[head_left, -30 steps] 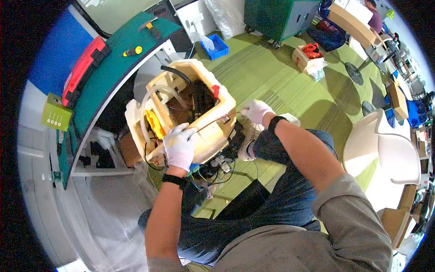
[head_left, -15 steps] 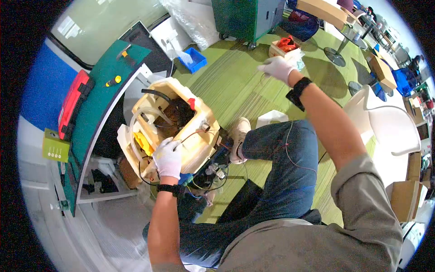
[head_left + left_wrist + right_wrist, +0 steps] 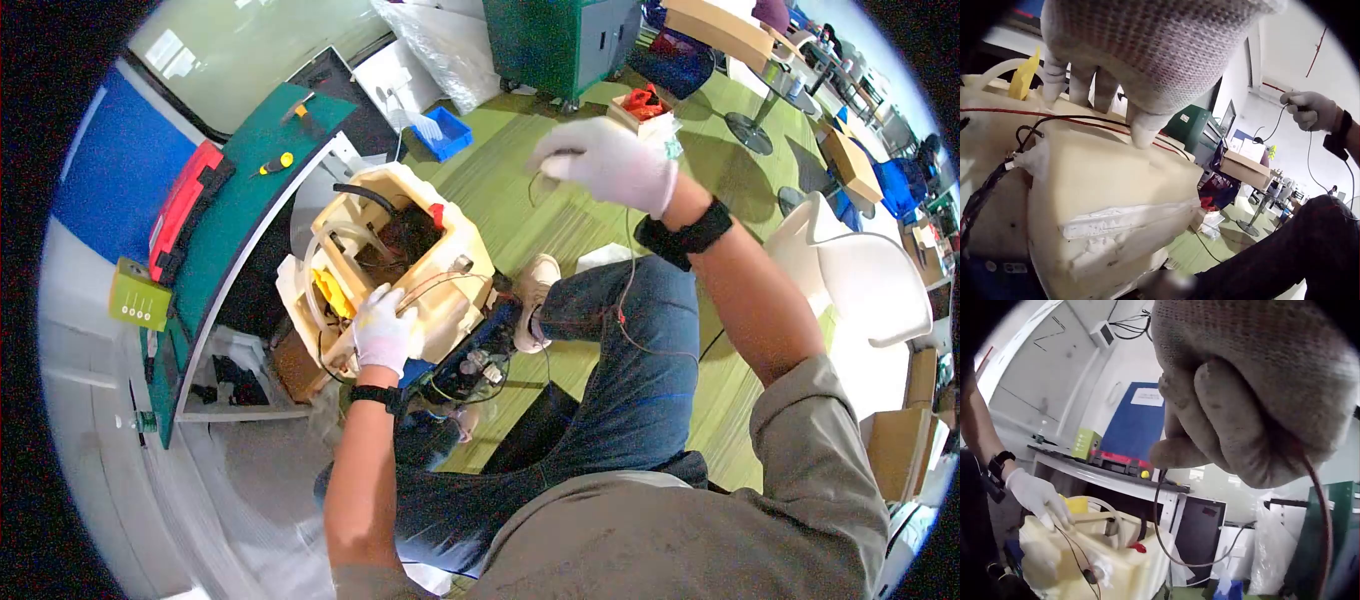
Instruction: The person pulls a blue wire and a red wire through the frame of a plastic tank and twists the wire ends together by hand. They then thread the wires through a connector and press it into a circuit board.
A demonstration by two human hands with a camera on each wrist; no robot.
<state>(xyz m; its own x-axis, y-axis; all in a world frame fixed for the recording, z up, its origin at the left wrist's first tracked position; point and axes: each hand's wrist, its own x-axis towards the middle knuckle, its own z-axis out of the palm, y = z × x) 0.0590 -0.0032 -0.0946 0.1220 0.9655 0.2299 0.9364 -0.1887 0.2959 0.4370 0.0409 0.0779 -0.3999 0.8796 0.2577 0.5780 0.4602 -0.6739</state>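
- Nearest to me, the raised, gloved right hand [image 3: 605,165] has its fingers curled tight round a thin wire [image 3: 1326,531], which loops loosely below the fist and trails over the jeans.
- That wire looks light and limp, likely to swing and snag on the knee; I'd take it close to its end, with little pull.
- The gloved left hand [image 3: 383,330] is at the tank's rim, its grip pinching the red and black wires [image 3: 1010,111], as far as I can judge.
- Those seem bendy, and the knit gloves may let them slide; their joints are probably the fragile part, so hold by the insulation.
- The cream plastic tank [image 3: 435,335] stands between the person and the desk, with a black hose [image 3: 365,195] and a clear tube [image 3: 318,250] at its top. It looks stiff and heavy, best held by its thick rim.
- Beyond, the green-topped desk [image 3: 215,235] carries a hammer [image 3: 298,108], a screwdriver [image 3: 285,160] and a red toolbox [image 3: 187,210].
- Farther off, a blue bin [image 3: 442,135] sits on striped green carpet [image 3: 470,190], short of a wheeled green cabinet [image 3: 545,55].
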